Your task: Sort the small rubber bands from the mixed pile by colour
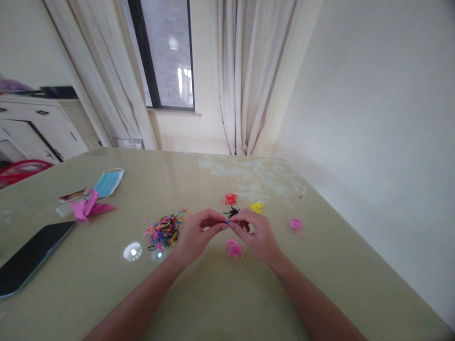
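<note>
My left hand (199, 234) and my right hand (256, 234) meet over the middle of the table, thumb and fingertips pinched together. Between them is a small blue rubber band (227, 221), mostly covered by the fingers. Beside my left hand lies a mixed heap of coloured rubber bands (164, 231). Just beyond the fingertips sits a little pile of black bands (232, 211), with red bands (230, 198) farther back and yellow bands (256, 207) to the right. Pink bands (234, 248) lie nearer me, below the hands.
A dark phone or tablet (33, 258) rests at the left, near a pink folded-paper shape (90, 207) and a blue face mask (109, 183). Right of my hands is a small pink item (296, 225). The table (213, 303) meets a wall (384, 118) on the right.
</note>
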The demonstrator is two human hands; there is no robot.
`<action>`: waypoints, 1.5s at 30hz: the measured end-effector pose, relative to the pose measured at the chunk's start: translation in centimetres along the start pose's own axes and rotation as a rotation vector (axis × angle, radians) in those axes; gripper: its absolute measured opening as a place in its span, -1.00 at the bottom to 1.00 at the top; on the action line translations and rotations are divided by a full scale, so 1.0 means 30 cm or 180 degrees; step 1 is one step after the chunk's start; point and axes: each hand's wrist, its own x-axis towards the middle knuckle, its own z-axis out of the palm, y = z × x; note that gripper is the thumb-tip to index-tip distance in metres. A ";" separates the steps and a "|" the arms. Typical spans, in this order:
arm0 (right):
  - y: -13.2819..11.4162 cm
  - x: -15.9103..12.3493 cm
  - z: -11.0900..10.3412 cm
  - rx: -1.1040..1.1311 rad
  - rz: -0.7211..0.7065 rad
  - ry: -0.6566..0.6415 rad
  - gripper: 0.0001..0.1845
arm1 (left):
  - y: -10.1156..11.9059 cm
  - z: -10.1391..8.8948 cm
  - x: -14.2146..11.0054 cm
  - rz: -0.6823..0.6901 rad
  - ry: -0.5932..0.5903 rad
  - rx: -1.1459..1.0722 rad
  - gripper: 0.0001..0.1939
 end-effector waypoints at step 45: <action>0.099 0.054 -0.186 -0.0266 0.0223 0.0064 -0.79 | -0.008 -0.152 0.041 0.0030 0.0065 0.3364 -0.80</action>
